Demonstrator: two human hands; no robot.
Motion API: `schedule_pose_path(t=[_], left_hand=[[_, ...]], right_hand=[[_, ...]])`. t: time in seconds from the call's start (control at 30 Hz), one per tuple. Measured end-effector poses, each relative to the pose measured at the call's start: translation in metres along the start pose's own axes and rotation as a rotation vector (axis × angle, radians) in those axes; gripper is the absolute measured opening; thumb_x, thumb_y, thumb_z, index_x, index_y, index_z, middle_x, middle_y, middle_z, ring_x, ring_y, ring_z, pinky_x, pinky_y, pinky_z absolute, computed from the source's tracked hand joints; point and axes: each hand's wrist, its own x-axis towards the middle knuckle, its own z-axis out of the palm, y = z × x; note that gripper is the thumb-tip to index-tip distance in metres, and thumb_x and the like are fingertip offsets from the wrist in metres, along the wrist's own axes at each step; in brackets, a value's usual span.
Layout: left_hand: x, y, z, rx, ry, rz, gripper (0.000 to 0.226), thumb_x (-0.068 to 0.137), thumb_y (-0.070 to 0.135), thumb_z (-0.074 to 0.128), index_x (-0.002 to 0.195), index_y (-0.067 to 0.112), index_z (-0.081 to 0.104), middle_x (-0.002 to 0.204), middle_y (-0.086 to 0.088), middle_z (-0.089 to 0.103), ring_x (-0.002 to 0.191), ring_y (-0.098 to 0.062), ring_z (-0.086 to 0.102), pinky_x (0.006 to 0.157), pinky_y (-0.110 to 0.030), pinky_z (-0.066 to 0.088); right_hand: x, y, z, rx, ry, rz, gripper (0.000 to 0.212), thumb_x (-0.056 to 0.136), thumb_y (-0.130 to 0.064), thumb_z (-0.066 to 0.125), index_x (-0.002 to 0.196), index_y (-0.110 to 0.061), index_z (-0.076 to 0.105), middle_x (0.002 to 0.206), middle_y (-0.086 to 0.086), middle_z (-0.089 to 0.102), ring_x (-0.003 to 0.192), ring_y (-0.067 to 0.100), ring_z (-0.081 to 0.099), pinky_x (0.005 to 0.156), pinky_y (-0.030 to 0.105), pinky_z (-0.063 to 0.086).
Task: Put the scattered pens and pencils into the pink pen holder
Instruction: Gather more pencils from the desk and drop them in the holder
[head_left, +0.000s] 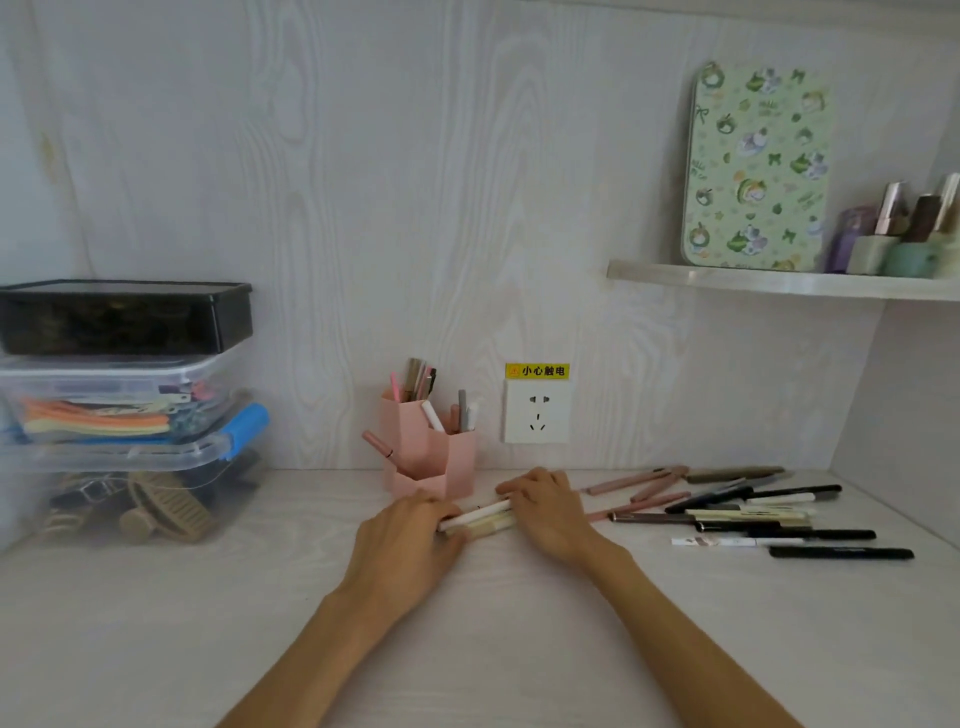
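The pink pen holder (451, 462) stands against the back wall at the middle of the desk, with several pens upright in its compartments. Just in front of it, a small bundle of white and cream pens (480, 517) lies across the desk. My left hand (410, 535) grips the bundle's left end and my right hand (548, 509) holds its right end, fingers curled over it. A scattered pile of pens and pencils (753, 512), pink, black, white and grey, lies to the right of my right hand.
Stacked plastic storage boxes (119, 415) with a black box on top fill the left side. A wall socket (537, 418) sits right of the holder. A shelf (779, 283) up at the right carries a patterned tin and small bottles.
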Motion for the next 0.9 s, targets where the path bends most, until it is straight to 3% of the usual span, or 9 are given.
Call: schedule_pose_path(t=[0.13,0.23,0.33,0.4,0.53,0.7,0.83,0.9], left_hand=[[-0.004,-0.007,-0.004,0.015,0.011,-0.046,0.025,0.088,0.047,0.053,0.111,0.04,0.063,0.104,0.015,0.065,0.099,-0.011,0.059,0.072,-0.026,0.045],[-0.002,-0.01,-0.009,-0.14,-0.041,-0.18,0.023,0.079,0.05,0.065,0.101,0.041,0.067,0.091,0.018,0.067,0.089,-0.005,0.061,0.066,-0.022,0.04],[0.001,-0.012,-0.008,-0.296,-0.102,-0.275,0.023,0.072,0.05,0.073,0.091,0.039,0.067,0.091,0.021,0.066,0.084,-0.001,0.06,0.07,-0.022,0.044],[0.001,-0.012,-0.007,-0.29,-0.098,-0.301,0.026,0.074,0.051,0.071,0.095,0.036,0.068,0.091,0.019,0.066,0.086,-0.004,0.06,0.071,-0.024,0.046],[0.0,-0.013,-0.007,-0.234,-0.119,-0.325,0.028,0.077,0.056,0.065,0.098,0.037,0.069,0.087,0.018,0.064,0.089,-0.01,0.059,0.069,-0.026,0.046],[0.002,-0.012,-0.011,-0.325,-0.132,-0.357,0.015,0.077,0.046,0.07,0.088,0.035,0.067,0.09,0.016,0.065,0.09,-0.01,0.06,0.071,-0.027,0.047],[-0.005,-0.011,-0.017,-0.309,0.115,-0.295,0.006,0.08,0.035,0.07,0.085,0.035,0.066,0.083,0.017,0.067,0.08,-0.005,0.061,0.061,-0.025,0.045],[-0.006,-0.007,-0.024,-0.347,0.295,-0.248,0.009,0.08,0.033,0.07,0.089,0.034,0.069,0.077,0.018,0.066,0.074,0.0,0.061,0.064,-0.028,0.051]], right_hand=[[0.001,0.0,0.004,-0.073,-0.034,-0.03,0.031,0.092,-0.024,0.04,0.121,-0.024,0.053,0.128,0.001,0.046,0.126,0.02,0.03,0.105,0.039,0.024],[0.001,-0.004,0.0,-0.053,-0.024,-0.003,0.03,0.088,-0.02,0.042,0.117,-0.02,0.052,0.124,0.002,0.049,0.123,0.023,0.032,0.102,0.039,0.025],[0.001,-0.007,0.003,-0.07,0.065,0.013,0.027,0.085,-0.016,0.047,0.111,-0.017,0.053,0.12,0.002,0.054,0.121,0.024,0.035,0.103,0.04,0.025],[0.0,-0.007,0.003,-0.065,0.159,0.017,0.025,0.082,-0.012,0.05,0.106,-0.017,0.055,0.114,0.001,0.059,0.117,0.024,0.04,0.102,0.04,0.029],[-0.004,-0.003,-0.005,0.102,0.339,0.003,0.017,0.081,-0.004,0.056,0.088,-0.018,0.062,0.095,-0.001,0.067,0.101,0.021,0.054,0.081,0.037,0.048],[-0.011,-0.007,-0.003,0.031,0.3,-0.089,0.024,0.08,-0.009,0.056,0.091,-0.026,0.068,0.096,-0.006,0.071,0.096,0.016,0.06,0.074,0.028,0.045],[-0.011,-0.017,0.003,0.054,0.35,-0.138,0.026,0.083,-0.016,0.059,0.107,-0.025,0.057,0.103,-0.008,0.07,0.094,0.013,0.065,0.076,0.029,0.049],[-0.011,-0.018,0.004,0.045,0.4,-0.155,0.017,0.086,-0.018,0.06,0.102,-0.02,0.054,0.099,-0.005,0.071,0.089,0.017,0.067,0.071,0.03,0.049]])
